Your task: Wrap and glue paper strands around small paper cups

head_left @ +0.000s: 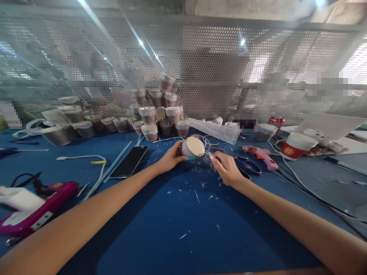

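Observation:
My left hand (171, 157) is wrapped round the side of a small cup (195, 147), which is tilted so its round cream-coloured face points towards me. My right hand (226, 167) is closed in a pinch just right of the cup, with a thin pale strand (208, 147) at its fingertips. That strand loops beside the cup's rim; whether it is attached there I cannot tell. Scissors with dark blue handles (249, 166) lie by my right hand, partly hidden. A smartphone (129, 162) with a dark screen rests left of my left hand.
Stacked brown cups with white rims (149, 132) stand at the back. At right are a pink glue gun (262, 154), its cable, and red-and-white paper cups (298, 146). A magenta power strip (54, 198) lies left. Pale scraps litter the blue table (160, 233).

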{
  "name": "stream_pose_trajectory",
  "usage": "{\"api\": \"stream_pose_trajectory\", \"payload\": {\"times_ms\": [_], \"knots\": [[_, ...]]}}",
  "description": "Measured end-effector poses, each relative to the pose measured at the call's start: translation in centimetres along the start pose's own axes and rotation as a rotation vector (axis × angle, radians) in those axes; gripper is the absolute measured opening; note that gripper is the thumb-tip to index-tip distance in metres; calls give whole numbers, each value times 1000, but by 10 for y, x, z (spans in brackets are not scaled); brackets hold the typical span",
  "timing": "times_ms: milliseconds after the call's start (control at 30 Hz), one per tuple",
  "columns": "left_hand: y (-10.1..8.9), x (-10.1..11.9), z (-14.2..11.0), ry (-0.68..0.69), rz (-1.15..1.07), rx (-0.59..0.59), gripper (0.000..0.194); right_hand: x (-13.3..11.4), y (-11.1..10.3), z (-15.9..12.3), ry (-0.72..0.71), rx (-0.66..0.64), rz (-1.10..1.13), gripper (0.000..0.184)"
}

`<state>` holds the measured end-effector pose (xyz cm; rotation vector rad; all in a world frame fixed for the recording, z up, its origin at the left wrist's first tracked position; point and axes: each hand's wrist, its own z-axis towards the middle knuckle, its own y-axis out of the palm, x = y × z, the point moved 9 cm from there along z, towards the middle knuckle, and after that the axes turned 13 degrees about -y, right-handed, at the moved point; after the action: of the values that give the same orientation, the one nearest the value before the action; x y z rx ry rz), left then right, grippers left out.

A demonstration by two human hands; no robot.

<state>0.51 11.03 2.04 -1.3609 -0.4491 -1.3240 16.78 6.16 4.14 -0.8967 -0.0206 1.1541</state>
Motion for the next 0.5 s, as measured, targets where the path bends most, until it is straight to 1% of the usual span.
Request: {"api": "stream_pose_trajectory", "payload": {"times_ms": [100,233,367,500], "knots": [[-3,-4,1,-55,-63,25,54,-2,-7,-1,-28,73,18,35],[-10,-5,1,-90,-194,80,61,-4,-11,-2,-62,140,-14,24],[-10,-6,1,-83,-284,60,68,-6,-7,0,-102,109,-70,19],[-7,-4,3,-28,-321,5,66,-10,-7,1,-103,108,-86,25]]}}
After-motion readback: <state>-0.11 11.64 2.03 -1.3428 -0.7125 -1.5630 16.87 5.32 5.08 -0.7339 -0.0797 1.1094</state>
